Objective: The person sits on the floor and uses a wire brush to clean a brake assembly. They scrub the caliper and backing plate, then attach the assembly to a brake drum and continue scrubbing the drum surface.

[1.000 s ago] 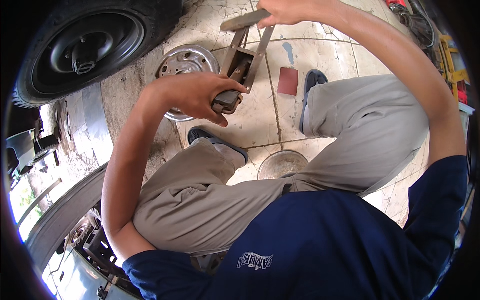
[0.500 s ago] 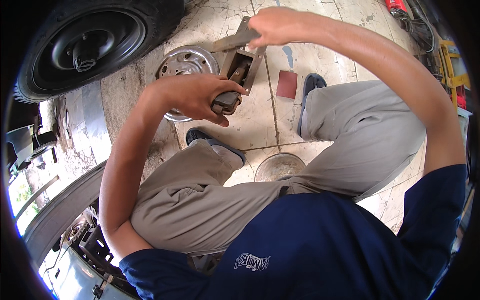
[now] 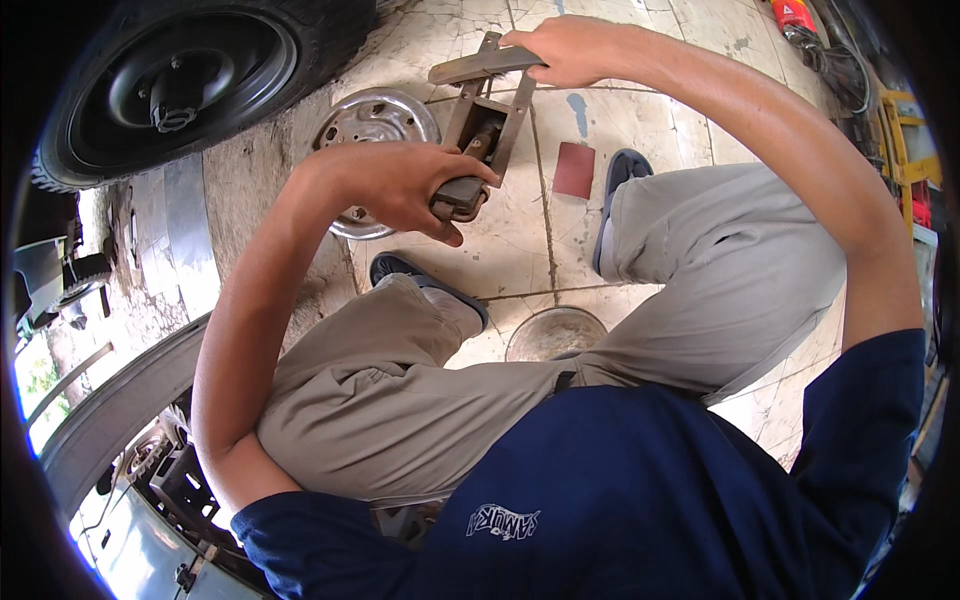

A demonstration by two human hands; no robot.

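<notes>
A worn metal piece like a small vise, an open rectangular frame with a shaft inside, stands over the floor in front of me. My left hand curls round the dark block at its near end, the thumb below and the fingers above. At the far end, my right hand grips one end of a long flat metal bar. This bar lies crosswise over the frame's far part, its other end pointing left. What the right fingertips touch beneath the bar is hidden.
A silver wheel rim lies left of the vise, partly behind my left hand. Beyond it is a large black tyre. A dark red square sheet is on the tiles near my right foot. Between my legs sits a round metal dish.
The right hand and the flat bar have shifted slightly to the right, and more of the bar shows. My left hand stays on the block, a touch further right.
</notes>
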